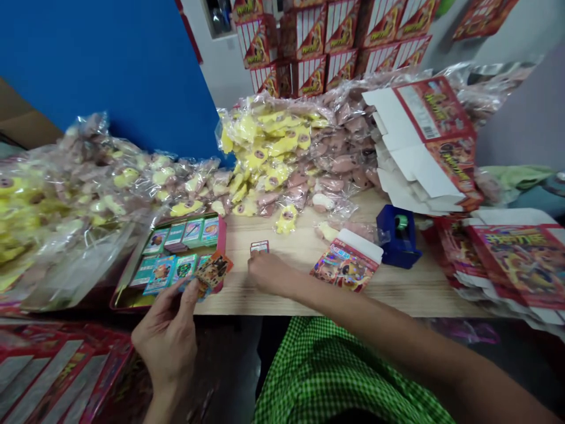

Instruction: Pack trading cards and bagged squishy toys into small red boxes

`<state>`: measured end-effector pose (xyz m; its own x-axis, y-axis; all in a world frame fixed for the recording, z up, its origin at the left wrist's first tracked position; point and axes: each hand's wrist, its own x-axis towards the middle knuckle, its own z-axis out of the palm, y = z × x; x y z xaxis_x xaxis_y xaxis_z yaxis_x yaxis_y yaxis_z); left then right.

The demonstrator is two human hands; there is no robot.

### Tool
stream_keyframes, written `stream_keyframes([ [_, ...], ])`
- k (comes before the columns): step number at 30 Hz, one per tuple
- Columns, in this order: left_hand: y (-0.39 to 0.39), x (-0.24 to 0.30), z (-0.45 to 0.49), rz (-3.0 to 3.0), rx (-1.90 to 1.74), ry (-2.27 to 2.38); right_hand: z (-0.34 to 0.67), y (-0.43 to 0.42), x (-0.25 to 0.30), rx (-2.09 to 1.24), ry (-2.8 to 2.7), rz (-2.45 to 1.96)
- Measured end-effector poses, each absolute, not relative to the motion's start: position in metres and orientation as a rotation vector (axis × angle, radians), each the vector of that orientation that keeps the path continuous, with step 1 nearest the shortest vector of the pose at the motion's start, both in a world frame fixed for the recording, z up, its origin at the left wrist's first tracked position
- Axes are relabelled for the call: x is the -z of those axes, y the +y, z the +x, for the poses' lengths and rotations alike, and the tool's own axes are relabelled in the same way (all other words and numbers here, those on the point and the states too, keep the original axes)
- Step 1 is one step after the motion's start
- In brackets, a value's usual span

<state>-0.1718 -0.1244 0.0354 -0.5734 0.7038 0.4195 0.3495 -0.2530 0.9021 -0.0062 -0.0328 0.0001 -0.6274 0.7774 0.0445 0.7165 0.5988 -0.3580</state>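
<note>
Crinkly clear plastic bags (282, 141) of yellow and pink pieces heap behind a pale wooden tabletop (397, 288). Beside a red tray (132, 282) of stacked cards, the left hand (165, 335) pinches glossy cards (213, 271); the right hand (270, 274), fingers pressed together, rests just beside a small card (259, 247).

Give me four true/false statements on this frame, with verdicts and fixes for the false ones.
1. The left hand holds a fan of colourful printed cards over a red-rimmed tray. True.
2. The right hand grips a blue tape dispenser. False: the dispenser sits apart, and the hand is at a small printed card.
3. A flat printed carton with a white flap lies on the pale wooden table. True.
4. The clear plastic bags hold only yellow items. False: they hold pink items too.
</note>
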Motion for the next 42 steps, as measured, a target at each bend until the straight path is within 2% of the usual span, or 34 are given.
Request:
stream_keyframes([
  [4,-0.11,-0.029,-0.16,0.997,-1.702,1.528,0.029,-0.02,-0.028,-0.641,-2.42,-1.409],
  [10,-0.084,-0.013,-0.103,1.15,-1.306,1.372,0.098,-0.05,-0.05,-1.025,-2.126,-1.256],
  [12,-0.074,-0.011,-0.077,1.21,-1.267,1.313,0.129,-0.062,-0.052,-0.926,-1.962,-1.244],
  [14,-0.063,-0.012,-0.049,1.344,-1.215,1.253,0.163,-0.068,-0.059,-0.633,-1.838,-1.35],
  [17,-0.043,-0.013,-0.01,1.706,-0.915,1.105,0.212,-0.073,-0.076,-0.259,-1.657,-1.548],
  [20,-0.021,-0.012,0.013,1.908,-0.583,0.927,0.241,-0.078,-0.085,-0.106,-1.562,-1.669],
  [22,-0.012,-0.014,0.015,1.913,-0.506,0.878,0.245,-0.084,-0.085,-0.101,-1.53,-1.703],
  [25,-0.014,-0.028,0.001,1.844,-0.529,0.83,0.234,-0.095,-0.085,-0.142,-1.573,-1.606],
  [31,-0.051,-0.066,-0.029,1.938,-0.868,0.895,0.195,-0.103,-0.102,-0.021,-1.983,-1.237],
  [37,-0.07,-0.059,-0.044,2.085,-1.055,1.01,0.166,-0.098,-0.094,0.114,-2.535,-1.081],
  [39,-0.073,-0.051,-0.051,2.105,-1.127,1.044,0.166,-0.105,-0.088,0.052,-2.52,-1.088],
  [42,-0.079,-0.04,-0.06,2.08,-1.273,1.084,0.17,-0.119,-0.075,-0.01,-2.135,-1.162],
])
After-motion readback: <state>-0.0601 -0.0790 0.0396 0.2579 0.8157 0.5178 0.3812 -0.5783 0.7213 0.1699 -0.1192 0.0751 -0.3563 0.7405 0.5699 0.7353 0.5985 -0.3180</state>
